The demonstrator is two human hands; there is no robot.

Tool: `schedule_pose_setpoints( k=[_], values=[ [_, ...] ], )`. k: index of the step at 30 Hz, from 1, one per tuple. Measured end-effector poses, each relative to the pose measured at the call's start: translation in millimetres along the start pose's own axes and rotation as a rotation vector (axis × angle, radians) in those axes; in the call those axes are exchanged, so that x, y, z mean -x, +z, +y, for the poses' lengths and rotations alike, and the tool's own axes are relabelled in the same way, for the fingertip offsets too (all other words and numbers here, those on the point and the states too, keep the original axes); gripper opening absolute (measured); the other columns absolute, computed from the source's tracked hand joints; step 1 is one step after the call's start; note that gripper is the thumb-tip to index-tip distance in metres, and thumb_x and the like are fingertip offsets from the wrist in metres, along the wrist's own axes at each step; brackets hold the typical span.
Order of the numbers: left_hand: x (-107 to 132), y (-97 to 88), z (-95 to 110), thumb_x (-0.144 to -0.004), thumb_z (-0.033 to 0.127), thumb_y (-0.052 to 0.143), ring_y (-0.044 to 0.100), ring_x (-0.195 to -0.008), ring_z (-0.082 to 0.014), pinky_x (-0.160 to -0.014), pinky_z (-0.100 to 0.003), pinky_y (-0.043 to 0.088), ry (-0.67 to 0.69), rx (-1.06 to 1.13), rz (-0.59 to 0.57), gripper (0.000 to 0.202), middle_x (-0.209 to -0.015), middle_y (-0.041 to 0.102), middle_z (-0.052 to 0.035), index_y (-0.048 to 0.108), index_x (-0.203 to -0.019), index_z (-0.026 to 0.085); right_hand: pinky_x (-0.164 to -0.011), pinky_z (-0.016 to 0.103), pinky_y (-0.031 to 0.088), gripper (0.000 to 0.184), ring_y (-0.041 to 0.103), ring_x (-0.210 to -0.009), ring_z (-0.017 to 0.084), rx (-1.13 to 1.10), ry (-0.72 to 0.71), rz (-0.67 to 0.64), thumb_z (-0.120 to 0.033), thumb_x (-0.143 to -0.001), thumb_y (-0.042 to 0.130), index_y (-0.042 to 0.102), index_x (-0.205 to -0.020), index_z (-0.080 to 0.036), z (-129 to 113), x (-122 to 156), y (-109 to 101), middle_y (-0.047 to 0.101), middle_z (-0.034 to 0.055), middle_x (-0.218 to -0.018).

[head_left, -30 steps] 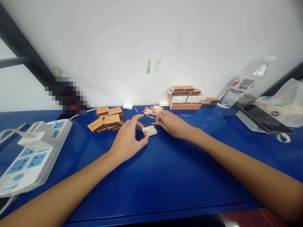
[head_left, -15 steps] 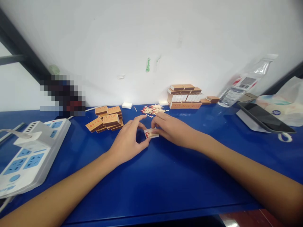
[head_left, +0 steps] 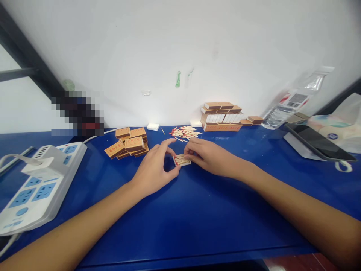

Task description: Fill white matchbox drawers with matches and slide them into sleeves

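Observation:
A small white matchbox tray [head_left: 184,164] holding red-headed matches [head_left: 180,160] lies on the blue table. My left hand [head_left: 158,165] grips the tray's left end, thumb at the near side and fingers at the far side. At the tray's right end, my right hand [head_left: 201,155] has its fingers pinched together on the plain ends of the matches. Just beyond both hands is a loose heap of matches [head_left: 186,132], with a single match [head_left: 163,131] lying apart to its left.
Printed matchboxes [head_left: 134,143] are piled at left; more form a stack [head_left: 222,117] by the wall. Two white trays [head_left: 153,127] stand near the heap. A power strip [head_left: 42,192] lies left; a water bottle [head_left: 296,99], a phone [head_left: 321,141] and a plastic bag [head_left: 342,122] are right.
The view has shifted slightly. My right fingers have drawn back a little towards the tray's right end, showing more of the matches. My left hand keeps its grip on the tray.

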State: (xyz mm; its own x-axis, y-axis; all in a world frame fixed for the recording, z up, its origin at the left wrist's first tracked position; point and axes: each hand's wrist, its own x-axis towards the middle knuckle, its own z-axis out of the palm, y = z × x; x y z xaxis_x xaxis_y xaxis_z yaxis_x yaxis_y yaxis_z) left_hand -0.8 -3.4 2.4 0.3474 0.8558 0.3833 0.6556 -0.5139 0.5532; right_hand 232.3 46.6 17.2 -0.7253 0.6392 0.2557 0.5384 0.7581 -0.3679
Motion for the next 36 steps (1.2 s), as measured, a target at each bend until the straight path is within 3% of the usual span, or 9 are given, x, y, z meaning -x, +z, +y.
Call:
schedule_pose_setpoints(
  k=[4, 19, 24, 29, 36],
  values=[
    [0, 0.0, 0, -0.086, 0.019, 0.076, 0.065, -0.114, -0.0261, -0.104, -0.046, 0.050, 0.013, -0.010, 0.002, 0.070, -0.114, 0.074, -0.0020, 0.042, -0.147, 0.027, -0.073, 0.031, 0.043, 0.008, 0.058, -0.083, 0.018, -0.008, 0.019, 0.043, -0.022, -0.102, 0.059, 0.065, -0.096, -0.021, -2, -3, -5, 0.063, 0.0046, -0.093],
    [1, -0.1, -1, -0.087, 0.020, 0.073, 0.064, -0.112, -0.0278, -0.102, -0.047, 0.051, 0.036, -0.012, 0.000, 0.067, -0.112, 0.074, -0.0021, 0.043, -0.146, 0.026, -0.070, 0.029, 0.042, 0.007, 0.057, -0.077, 0.017, -0.074, 0.012, -0.011, -0.024, -0.098, 0.063, 0.068, -0.094, -0.021, -7, -9, -9, 0.065, 0.0029, -0.086],
    [1, 0.5, -2, -0.088, 0.020, 0.072, 0.064, -0.112, -0.0281, -0.102, -0.048, 0.051, 0.030, -0.004, -0.016, 0.064, -0.110, 0.074, -0.0015, 0.044, -0.145, 0.026, -0.064, 0.028, 0.037, 0.015, 0.057, -0.069, 0.016, 0.020, 0.169, 0.125, -0.028, -0.098, 0.063, 0.066, -0.085, -0.020, 7, -32, -8, 0.066, 0.0013, -0.077],
    [1, -0.1, -3, -0.088, 0.025, 0.075, 0.061, -0.110, -0.0291, -0.100, -0.049, 0.052, 0.017, -0.064, -0.022, 0.060, -0.112, 0.072, -0.0041, 0.050, -0.142, 0.023, -0.061, 0.029, 0.033, 0.019, 0.059, -0.073, 0.019, 0.242, 0.312, 0.063, -0.030, -0.094, 0.072, 0.060, -0.083, -0.020, 25, -49, -1, 0.070, 0.0053, -0.083],
    [0, 0.1, -3, -0.090, 0.035, 0.075, 0.057, -0.105, -0.0296, -0.098, -0.049, 0.050, 0.014, -0.193, -0.017, 0.020, -0.102, 0.065, -0.0075, 0.071, -0.102, 0.020, -0.066, 0.030, 0.039, 0.019, 0.062, -0.075, 0.019, 0.240, 0.357, 0.029, -0.027, -0.101, 0.062, 0.060, -0.084, -0.020, 30, -47, 1, 0.073, 0.0067, -0.087]
  ],
)
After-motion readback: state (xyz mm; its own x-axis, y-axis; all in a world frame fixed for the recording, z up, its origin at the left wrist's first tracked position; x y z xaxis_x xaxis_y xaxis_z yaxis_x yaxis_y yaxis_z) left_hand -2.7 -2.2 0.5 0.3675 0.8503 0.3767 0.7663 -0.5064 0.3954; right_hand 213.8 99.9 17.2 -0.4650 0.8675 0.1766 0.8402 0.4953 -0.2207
